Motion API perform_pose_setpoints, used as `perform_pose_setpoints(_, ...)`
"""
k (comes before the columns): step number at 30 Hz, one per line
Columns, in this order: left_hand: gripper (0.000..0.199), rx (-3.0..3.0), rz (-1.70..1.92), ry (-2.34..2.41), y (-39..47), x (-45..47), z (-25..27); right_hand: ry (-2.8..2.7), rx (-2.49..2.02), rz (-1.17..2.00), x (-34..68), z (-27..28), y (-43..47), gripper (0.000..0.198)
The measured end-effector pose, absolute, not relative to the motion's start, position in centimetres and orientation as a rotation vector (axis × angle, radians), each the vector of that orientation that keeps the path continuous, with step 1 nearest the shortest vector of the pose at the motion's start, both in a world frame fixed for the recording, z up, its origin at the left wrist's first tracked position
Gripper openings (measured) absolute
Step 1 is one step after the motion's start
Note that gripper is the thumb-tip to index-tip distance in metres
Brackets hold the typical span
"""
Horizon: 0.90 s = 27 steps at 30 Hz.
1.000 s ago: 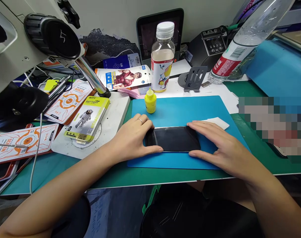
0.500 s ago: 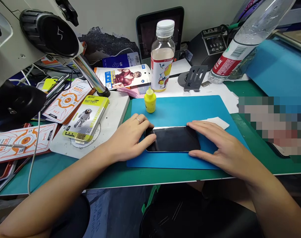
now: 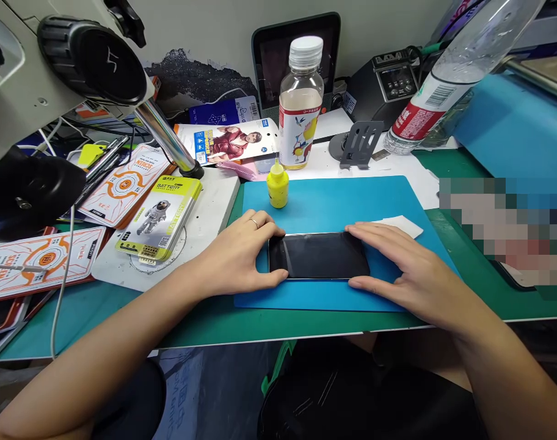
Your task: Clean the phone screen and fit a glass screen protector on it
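Note:
A black smartphone (image 3: 322,255) lies lengthwise, screen up and dark, on the blue work mat (image 3: 287,297). Around its left end, my left hand (image 3: 237,256) has the fingers at the far edge and the thumb at the near edge. My right hand (image 3: 409,269) spans the right end in the same way, fingertips at the far corner and thumb at the near corner. Beyond the phone stands a small yellow dropper bottle (image 3: 277,186). A white piece of paper (image 3: 404,226) lies partly under my right fingers.
At left are a microscope (image 3: 95,61), a yellow battery package (image 3: 162,217) and orange-and-white screen boxes (image 3: 125,183). A drink bottle (image 3: 300,116), a phone stand (image 3: 363,143) and a leaning water bottle (image 3: 425,110) stand behind the mat. A blurred patch covers the right side.
My left thumb has moved from the top of the screen toward me, down to the phone's near edge. My right hand and the phone have hardly moved.

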State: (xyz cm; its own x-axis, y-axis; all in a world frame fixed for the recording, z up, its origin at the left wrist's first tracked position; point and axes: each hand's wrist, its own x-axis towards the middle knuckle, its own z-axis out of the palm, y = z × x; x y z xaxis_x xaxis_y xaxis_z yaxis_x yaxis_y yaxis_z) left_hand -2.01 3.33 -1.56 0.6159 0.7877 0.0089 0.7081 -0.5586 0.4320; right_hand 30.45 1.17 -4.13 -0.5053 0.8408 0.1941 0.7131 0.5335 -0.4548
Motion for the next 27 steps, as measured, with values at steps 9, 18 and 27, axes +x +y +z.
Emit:
perform_pose_setpoints(9, 0.033, 2.329, 0.299, 1.162, 3.38, -2.36, -1.26, -2.387, -1.258, 0.426, 30.38, -4.4, 1.24, 0.064)
perform_pose_setpoints(18, 0.043, 2.355, 0.282, 1.174, 3.58, -2.3, -1.74, -2.384, -1.248, 0.423, 30.41, -4.44, 1.19, 0.065)
perform_pose_setpoints(27, 0.049, 2.347, 0.274, 1.171, 3.66, -2.32, -1.82, -2.388, -1.245, 0.419, 30.5, -4.33, 1.24, 0.065)
